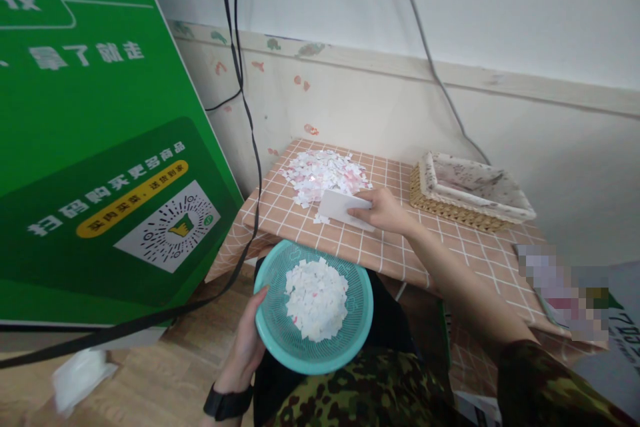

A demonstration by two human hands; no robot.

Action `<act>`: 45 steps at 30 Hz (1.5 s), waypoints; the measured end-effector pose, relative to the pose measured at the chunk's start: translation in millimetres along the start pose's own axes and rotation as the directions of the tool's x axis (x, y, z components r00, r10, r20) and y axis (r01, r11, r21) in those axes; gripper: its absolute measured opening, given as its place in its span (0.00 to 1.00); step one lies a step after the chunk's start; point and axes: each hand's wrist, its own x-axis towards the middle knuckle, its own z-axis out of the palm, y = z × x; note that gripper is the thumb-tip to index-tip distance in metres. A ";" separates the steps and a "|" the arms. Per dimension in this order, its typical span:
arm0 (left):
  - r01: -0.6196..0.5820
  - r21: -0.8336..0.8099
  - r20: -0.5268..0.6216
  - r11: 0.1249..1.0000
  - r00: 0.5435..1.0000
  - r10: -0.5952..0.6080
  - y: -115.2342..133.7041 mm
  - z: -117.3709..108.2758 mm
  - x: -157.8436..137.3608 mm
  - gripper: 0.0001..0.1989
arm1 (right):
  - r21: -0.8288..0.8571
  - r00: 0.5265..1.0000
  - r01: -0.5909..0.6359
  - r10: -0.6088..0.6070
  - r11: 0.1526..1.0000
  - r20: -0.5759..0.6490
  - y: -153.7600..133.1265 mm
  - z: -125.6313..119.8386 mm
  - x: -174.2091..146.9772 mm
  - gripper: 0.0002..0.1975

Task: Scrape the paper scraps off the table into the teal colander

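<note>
My left hand [250, 330] grips the left rim of a round turquoise plastic colander [361, 320], held over my lap just below the table's front edge. Inside it lies a heap of small white paper scraps [316, 297], a few of them pink. My right hand [377, 209] is closed on the right end of a flat white card [341, 205], which is tilted over the tabletop. Behind the card, a wide pile of white and pinkish paper scraps [325, 172] is spread on the table. A few loose bits show at the card's lower left edge.
A checked brown cloth covers the table [395, 253]. A wicker basket [460, 213] with a patterned lining stands at its right rear. On the left rises a green cabinet [165, 107] with a black cable [257, 167] hanging before it. A white plastic bag [80, 377] lies on the floor.
</note>
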 end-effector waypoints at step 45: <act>-0.011 0.012 -0.005 1.000 1.000 0.011 -0.9 0.6 -1.1 0.13 | -0.214 0.989 -0.140 0.127 0.967 -0.074 -22.5 2.0 -27.5 0.07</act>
